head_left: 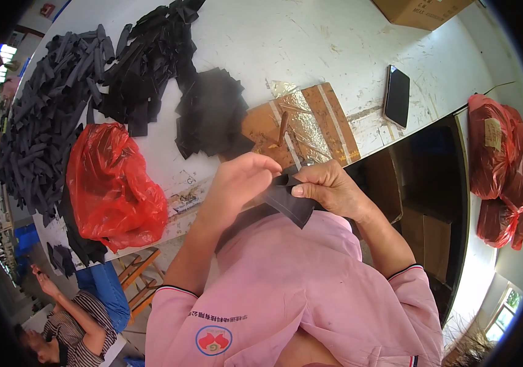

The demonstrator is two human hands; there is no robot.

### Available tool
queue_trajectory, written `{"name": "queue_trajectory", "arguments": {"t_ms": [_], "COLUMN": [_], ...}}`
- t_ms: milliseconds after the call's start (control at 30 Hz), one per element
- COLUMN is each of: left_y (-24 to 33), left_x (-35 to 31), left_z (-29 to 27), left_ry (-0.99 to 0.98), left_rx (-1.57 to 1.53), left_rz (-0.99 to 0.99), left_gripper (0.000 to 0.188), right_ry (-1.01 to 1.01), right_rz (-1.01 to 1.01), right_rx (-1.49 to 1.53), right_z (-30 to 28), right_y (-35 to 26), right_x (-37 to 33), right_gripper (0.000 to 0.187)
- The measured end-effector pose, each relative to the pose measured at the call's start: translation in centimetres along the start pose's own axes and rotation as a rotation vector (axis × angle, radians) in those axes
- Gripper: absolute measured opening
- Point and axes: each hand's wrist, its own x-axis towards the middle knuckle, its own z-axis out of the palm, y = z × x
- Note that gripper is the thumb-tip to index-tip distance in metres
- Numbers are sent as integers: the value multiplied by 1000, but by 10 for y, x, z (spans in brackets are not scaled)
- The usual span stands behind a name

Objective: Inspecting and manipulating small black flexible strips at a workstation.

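My right hand [328, 188] pinches a small black fabric piece [293, 207] between thumb and fingers, just off the table's near edge. A pale stitch line runs along the piece, which is folded open at its top. At that upper edge is my left hand [244, 178], its fingers closed together and their tips against the cloth; the grip itself is partly hidden. Right beyond both hands lies a brown cardboard sheet [342, 125] with clear tape across it, and a brown stick-like peg [283, 128] stands on it. Left of the cardboard spreads a stack of flat black fabric pieces [209, 113].
Further left are a heap of dark rolled strips [50, 116], a black fabric pile [142, 67] and a red plastic bag [114, 189]. A phone [397, 96] and a carton [423, 12] rest at the right. Red bags [499, 159] hang far right. Another person [84, 324] sits lower left.
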Motion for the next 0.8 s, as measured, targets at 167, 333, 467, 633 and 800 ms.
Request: {"name": "queue_trajectory", "arguments": {"t_ms": [167,333,467,633,800], "left_y": [11,0,-14,-42,-39], "left_x": [8,-2,-11,-12,-8], "left_z": [-5,-1,27,35,34], "left_ry": [-126,160,364,537,633], "left_rx": [245,361,72,511,68], "left_rz": [-127,5,22,398,317], "left_gripper": [10,8,5,8,13], "right_ry": [-114,646,414,470,657], "right_rz": [-36,-570,-399,-425,-446], "right_rx": [-159,-1045,-331,-348,-432], "right_z": [-7,6,34,42,51], "right_y": [-3,-7,-10,-2,14], "right_x": [7,7,-1,11,19], "right_gripper": [18,29,28,21,14]}}
